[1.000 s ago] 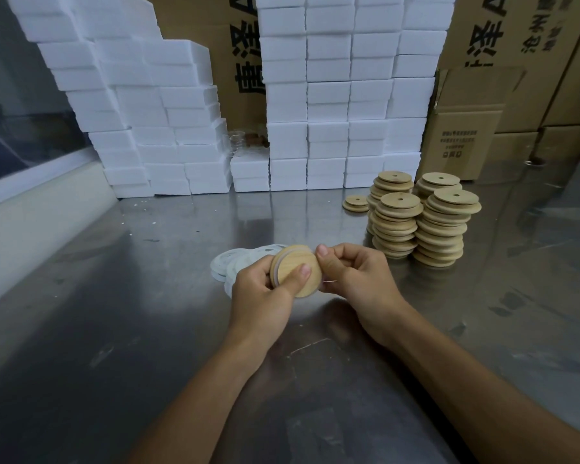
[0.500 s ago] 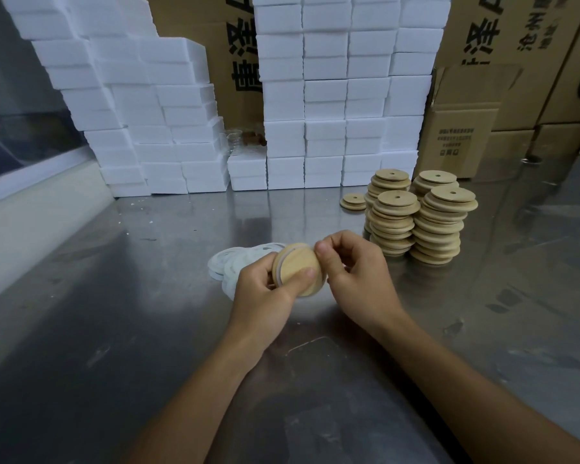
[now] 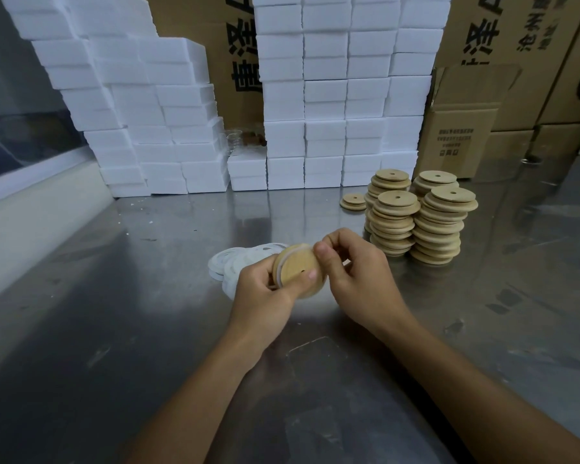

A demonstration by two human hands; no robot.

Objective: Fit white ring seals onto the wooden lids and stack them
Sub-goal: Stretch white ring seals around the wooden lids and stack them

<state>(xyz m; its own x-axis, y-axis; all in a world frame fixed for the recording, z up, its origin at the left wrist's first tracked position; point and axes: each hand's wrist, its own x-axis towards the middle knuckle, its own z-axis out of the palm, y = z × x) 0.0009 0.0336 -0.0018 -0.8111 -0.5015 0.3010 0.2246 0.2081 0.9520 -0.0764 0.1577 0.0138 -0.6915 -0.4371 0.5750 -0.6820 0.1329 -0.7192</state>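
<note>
Just in front of the loose rings [image 3: 240, 262], the left hand [image 3: 265, 296] grips the lid [image 3: 298, 272] on edge while the right hand [image 3: 359, 279], touching its right rim, pinches the seal [image 3: 279, 266] around it.

Dim, soft overhead light glares off the steel table [image 3: 168, 329] (wide-angle bending at the edges), with faint blur throughout.

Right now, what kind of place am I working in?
Probably a packing or assembly bench in a small warehouse: stacks of wooden lids on a metal table, walls of white boxes, and printed cardboard cartons behind.
</note>
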